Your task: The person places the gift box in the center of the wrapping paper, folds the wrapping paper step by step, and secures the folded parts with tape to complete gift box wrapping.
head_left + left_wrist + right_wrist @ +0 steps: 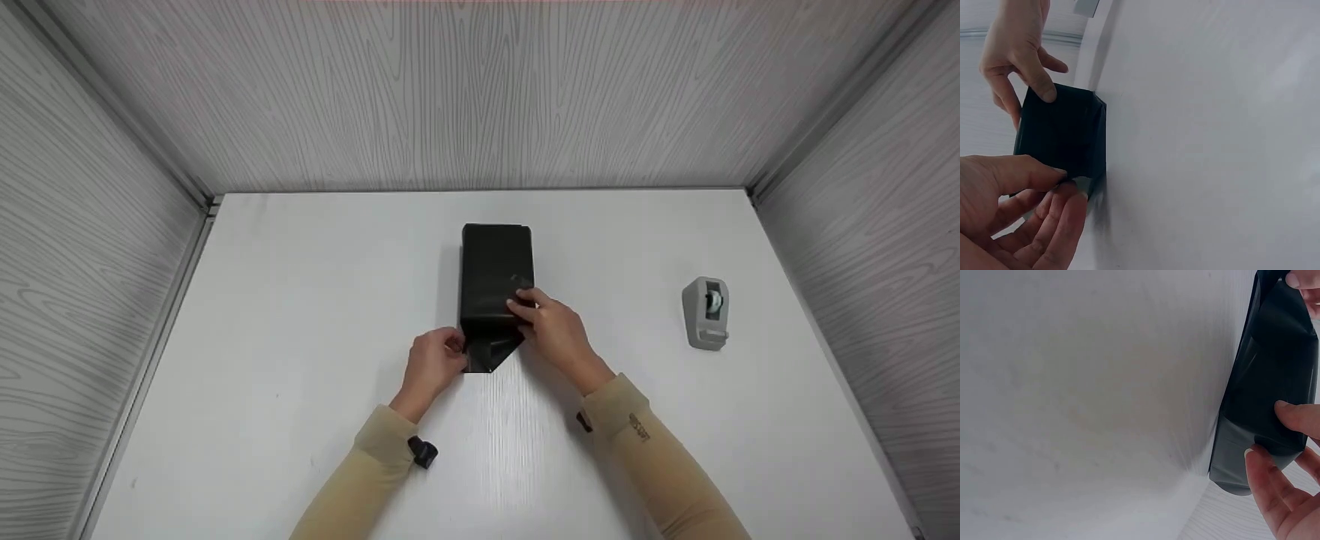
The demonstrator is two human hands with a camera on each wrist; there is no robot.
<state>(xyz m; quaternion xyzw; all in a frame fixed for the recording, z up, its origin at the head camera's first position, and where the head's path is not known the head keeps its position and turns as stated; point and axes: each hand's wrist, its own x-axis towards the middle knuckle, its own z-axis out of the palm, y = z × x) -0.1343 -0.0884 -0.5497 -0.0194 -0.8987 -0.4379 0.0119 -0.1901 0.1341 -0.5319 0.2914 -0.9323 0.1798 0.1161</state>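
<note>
A box-shaped package wrapped in black paper (495, 262) lies on the white table, its long side pointing away from me. At its near end a folded flap (505, 346) sticks out with a slanted right edge. My left hand (435, 360) pinches the paper at the flap's left edge between thumb and fingers. My right hand (561, 337) grips the package's near right corner; in the right wrist view its thumb (1300, 419) and fingers press on different faces. Near those fingers, a small shiny patch shows on the top. The package's underside is hidden.
A grey tape dispenser (705, 319) with a roll in it stands on the right part of the white table (300, 300). Grey wood-grain panels (480, 97) enclose the table at the back and both sides. Dark wrist devices (423, 452) sit at the sleeves.
</note>
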